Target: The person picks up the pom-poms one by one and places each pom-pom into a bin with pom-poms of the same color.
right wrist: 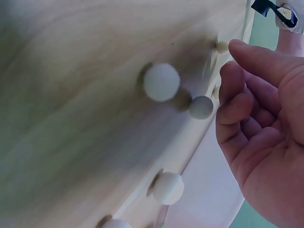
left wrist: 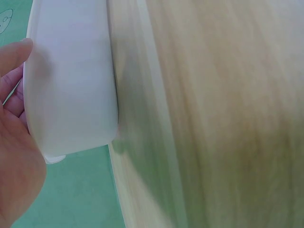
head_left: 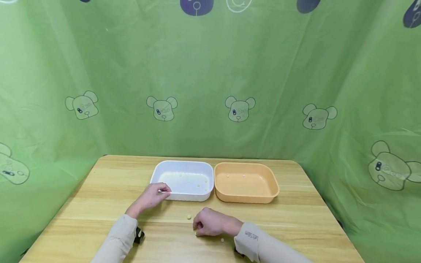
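Observation:
In the head view my left hand (head_left: 152,195) grips the front left rim of a white plastic bin (head_left: 187,197); the left wrist view has the thumb outside the bin's wall (left wrist: 71,80) and the fingers behind the rim. My right hand (head_left: 212,222) is low over the table with bent fingers. A small pale yellow ball (right wrist: 222,46) shows right at its thumb tip; I cannot tell whether it is pinched. Near that hand lie a yellowish ball (head_left: 189,217) and a whitish ball (head_left: 222,240). Closer to the right wrist camera are a pale ball (right wrist: 161,82) and a greyish ball (right wrist: 201,107).
An orange bin (head_left: 246,199) stands right beside the white one, with a couple of small pale balls inside. Several more lie in the white bin. Both bins stand toward the back of the wooden table (head_left: 306,219), and a green curtain (head_left: 197,138) hangs behind.

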`<control>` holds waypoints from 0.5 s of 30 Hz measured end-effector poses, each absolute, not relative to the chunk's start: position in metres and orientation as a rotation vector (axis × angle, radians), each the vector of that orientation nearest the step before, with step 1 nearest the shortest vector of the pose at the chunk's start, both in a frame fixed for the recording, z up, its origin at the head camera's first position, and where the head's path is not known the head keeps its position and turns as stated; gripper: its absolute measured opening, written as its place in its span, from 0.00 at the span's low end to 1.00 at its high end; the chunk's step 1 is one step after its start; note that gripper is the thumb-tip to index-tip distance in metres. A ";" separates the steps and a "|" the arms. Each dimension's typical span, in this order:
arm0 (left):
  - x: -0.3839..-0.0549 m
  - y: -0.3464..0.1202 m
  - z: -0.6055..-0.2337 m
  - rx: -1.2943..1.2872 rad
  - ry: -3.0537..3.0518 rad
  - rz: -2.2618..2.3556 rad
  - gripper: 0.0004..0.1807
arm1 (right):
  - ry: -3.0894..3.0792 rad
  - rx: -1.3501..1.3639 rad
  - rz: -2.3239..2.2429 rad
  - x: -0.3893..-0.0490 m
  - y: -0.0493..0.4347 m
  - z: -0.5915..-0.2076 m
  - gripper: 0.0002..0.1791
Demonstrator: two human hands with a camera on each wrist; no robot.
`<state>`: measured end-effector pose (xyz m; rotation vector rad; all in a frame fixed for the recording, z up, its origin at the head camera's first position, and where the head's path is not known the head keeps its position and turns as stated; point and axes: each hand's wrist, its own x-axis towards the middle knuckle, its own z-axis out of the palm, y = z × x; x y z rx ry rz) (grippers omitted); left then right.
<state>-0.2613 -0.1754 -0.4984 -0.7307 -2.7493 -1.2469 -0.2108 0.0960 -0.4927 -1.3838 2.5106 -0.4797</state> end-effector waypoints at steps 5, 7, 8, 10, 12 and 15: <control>-0.262 -0.177 -0.499 -0.721 -2.752 -1.239 0.05 | 2.511 -1.397 -0.456 -0.211 0.093 -0.492 0.02; -0.262 -0.177 -0.499 -0.722 -2.751 -1.244 0.06 | 2.518 -1.395 -0.439 -0.209 0.091 -0.492 0.02; -0.262 -0.177 -0.499 -0.722 -2.752 -1.246 0.06 | 2.521 -1.393 -0.431 -0.209 0.091 -0.492 0.02; -0.262 -0.176 -0.499 -0.725 -2.754 -1.251 0.06 | 2.531 -1.398 -0.407 -0.207 0.090 -0.492 0.02; -0.262 -0.176 -0.499 -0.725 -2.757 -1.255 0.07 | 2.536 -1.402 -0.386 -0.205 0.089 -0.491 0.02; -0.262 -0.176 -0.499 -0.729 -2.752 -1.264 0.07 | 2.548 -1.413 -0.358 -0.204 0.089 -0.492 0.02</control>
